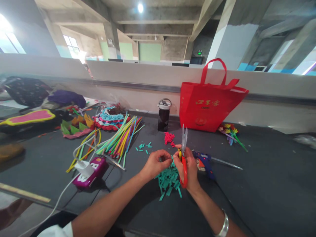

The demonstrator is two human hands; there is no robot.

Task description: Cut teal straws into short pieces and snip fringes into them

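Note:
My right hand point(191, 166) is wrapped round a pair of scissors point(184, 161) with red-orange handles, its blades pointing up. A small yellow piece point(180, 154) shows at the fingers of that hand. My left hand point(158, 163) is closed in a pinch just beside it; whatever sits between the fingertips is too small to make out. Below both hands lies a heap of short teal strips point(169, 181). A few small teal bits point(142, 147) are scattered to the left, and a little pile of red-pink bits point(169, 138) lies beyond the hands.
A blue glue gun point(206, 164) lies right of my right hand. Behind stand a black bottle point(163, 118) and a red bag point(209, 105). To the left are a bundle of coloured strips point(120, 138), a purple power strip point(92, 174) with a white cable, and paper crafts point(76, 126).

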